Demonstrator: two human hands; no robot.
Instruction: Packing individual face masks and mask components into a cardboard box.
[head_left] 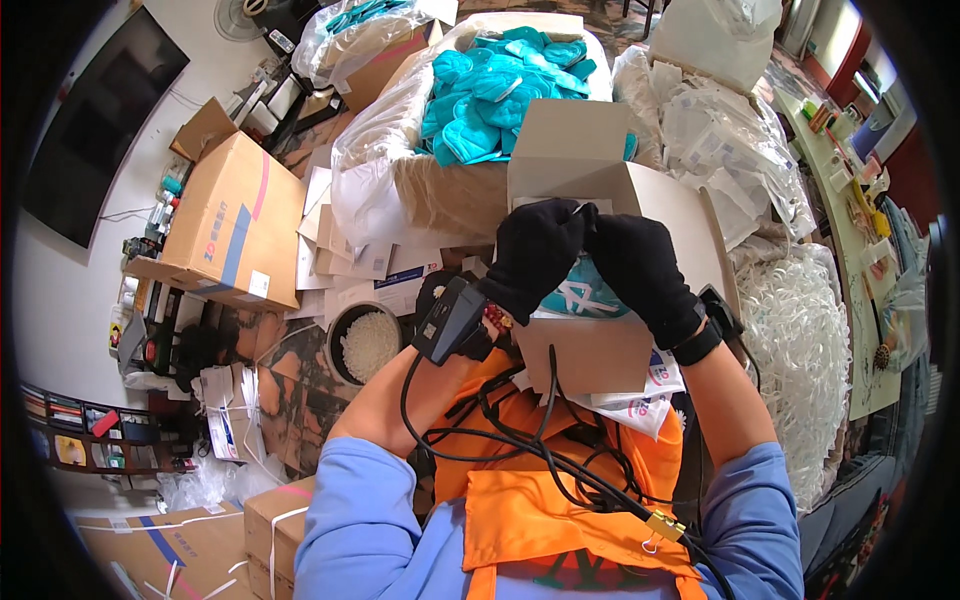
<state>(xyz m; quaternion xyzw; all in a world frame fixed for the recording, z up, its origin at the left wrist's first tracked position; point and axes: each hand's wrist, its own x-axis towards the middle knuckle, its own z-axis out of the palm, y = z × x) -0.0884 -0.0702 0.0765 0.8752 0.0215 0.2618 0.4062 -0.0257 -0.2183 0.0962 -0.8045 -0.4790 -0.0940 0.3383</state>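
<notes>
Black gloves cover both hands, which meet above an open pale carton (pixel 570 140) in front of me. My left hand (pixel 538 258) has its fingers curled in, and its fingertips touch those of my right hand (pixel 643 272). Closed in the same way, the right hand is pinched at the fingertips. A small bit of something shows between them, too hidden to name. Under the hands, inside the carton, lies a teal padded item (pixel 582 295) with white straps across it. Around both wrists are dark strapped devices, the left one a grey box (pixel 450 320).
Beyond stands a plastic-lined box (pixel 450 200) heaped with teal pads (pixel 500 95). A pile of white straps (pixel 790 350) is at right, below clear plastic bags (pixel 720 130). At left are a pot (pixel 338 350) of white bits and a brown carton (pixel 230 220). Black cables (pixel 540 450) cross my orange apron.
</notes>
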